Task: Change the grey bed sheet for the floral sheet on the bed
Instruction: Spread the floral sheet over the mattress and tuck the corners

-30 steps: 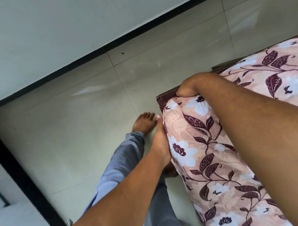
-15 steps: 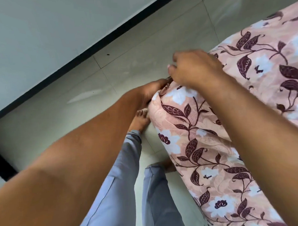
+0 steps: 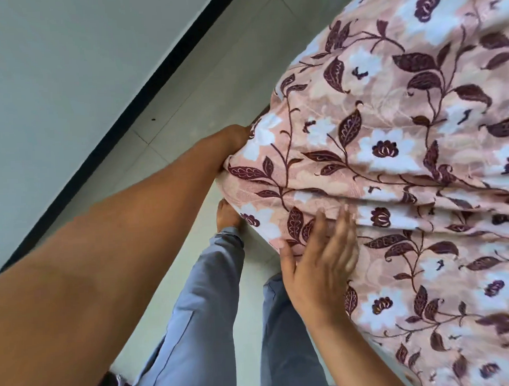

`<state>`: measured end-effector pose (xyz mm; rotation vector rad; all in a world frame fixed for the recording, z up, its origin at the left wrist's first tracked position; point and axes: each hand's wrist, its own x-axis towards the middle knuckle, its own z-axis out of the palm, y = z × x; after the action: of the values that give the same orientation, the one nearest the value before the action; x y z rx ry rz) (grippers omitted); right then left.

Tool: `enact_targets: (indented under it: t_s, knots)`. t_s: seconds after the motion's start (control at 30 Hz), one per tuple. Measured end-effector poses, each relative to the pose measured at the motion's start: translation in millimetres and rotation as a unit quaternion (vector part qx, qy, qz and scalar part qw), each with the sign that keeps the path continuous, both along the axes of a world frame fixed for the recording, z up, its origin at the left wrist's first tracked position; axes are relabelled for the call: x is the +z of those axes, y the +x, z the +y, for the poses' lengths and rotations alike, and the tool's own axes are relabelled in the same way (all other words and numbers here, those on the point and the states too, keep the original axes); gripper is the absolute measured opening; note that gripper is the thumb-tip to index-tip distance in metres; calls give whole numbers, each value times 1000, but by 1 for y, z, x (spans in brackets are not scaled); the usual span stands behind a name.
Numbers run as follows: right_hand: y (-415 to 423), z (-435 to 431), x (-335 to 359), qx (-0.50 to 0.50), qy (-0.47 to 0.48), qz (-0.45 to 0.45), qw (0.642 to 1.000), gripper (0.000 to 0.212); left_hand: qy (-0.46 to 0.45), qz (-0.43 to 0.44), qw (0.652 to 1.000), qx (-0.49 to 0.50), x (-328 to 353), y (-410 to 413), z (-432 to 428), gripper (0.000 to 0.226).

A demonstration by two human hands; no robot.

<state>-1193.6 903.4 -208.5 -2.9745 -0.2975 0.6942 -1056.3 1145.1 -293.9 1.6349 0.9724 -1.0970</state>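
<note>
Shifted the right hand off the corner it was pinching half a second ago. Now lays it flat against the floral sheet on the near side of the bed, fingers straight and spread, gripping nothing. Kept the left hand at the corner, pushed in behind the bunched cloth. Reads as tucking the corner and smoothing the side down, so probably late in the task, with the floral sheet already covering all of the bed in view.

Cannot tell whether the left hand grips the cloth or only presses it in — hides its fingers behind the fold. Blurs the right fingertips with motion. Shows no grey sheet anywhere, and nothing of what lies under the cloth. Cuts off the far sides of the bed, so leaves the other corners unjudged.
</note>
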Motion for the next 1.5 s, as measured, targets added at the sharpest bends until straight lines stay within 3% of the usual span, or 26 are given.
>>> enact_targets:
  t_s: [0.1, 0.2, 0.27, 0.33, 0.4, 0.5, 0.57, 0.67, 0.77, 0.83, 1.07, 1.37, 1.43, 1.5]
  knots:
    - [-15, -3, -14, 19, -8, 1, 1000, 87, 29, -1, 1000, 4, 6, 1, -3, 52]
    - [-21, -8, -30, 60, -12, -12, 998, 97, 55, -15, 994, 95, 16, -3, -4, 67]
    - [-26, -14, -35, 76, 2, -23, 997, 100, 140, -41, 988, 43, 32, -9, -16, 72]
    - [-32, -21, -37, 86, 13, -35, 996, 95, 242, -165, 955, -32, 51, -25, -37, 65]
    - [-43, -33, -38, 103, 29, -59, 993, 93, 271, -285, 915, -93, 63, -52, -59, 65]
    - [-65, -49, -41, 130, 36, -70, 988, 94, 298, -300, 896, -140, 53, -98, -74, 84]
    - [-77, -60, -41, 137, 31, -71, 988, 93, 263, -303, 916, -23, 52, -119, -74, 82]
    - [-81, -64, -35, 131, 38, -66, 989, 86, 219, -281, 913, 199, 50, -143, -77, 34]
    - [-62, -60, -22, 92, 75, -113, 986, 45, 179, -213, 899, 338, 48, -156, -83, 22]
    - [-40, -57, -14, 79, 100, -127, 984, 24, 161, -206, 893, 366, 46, -155, -84, 21]
    - [-17, -55, -17, 117, 127, -65, 983, 28, 226, -227, 919, 230, 50, -160, -76, 26]
    - [-35, -66, -2, 169, 132, 3, 977, 21, 248, -150, 955, 66, 54, -184, -73, 27]
    - [-31, -64, 4, 162, 133, -7, 978, 21, 291, -154, 943, 50, 64, -174, -77, 19]
    - [-24, -61, 11, 147, 120, -31, 981, 21, 371, -231, 899, -5, 74, -165, -84, 17]
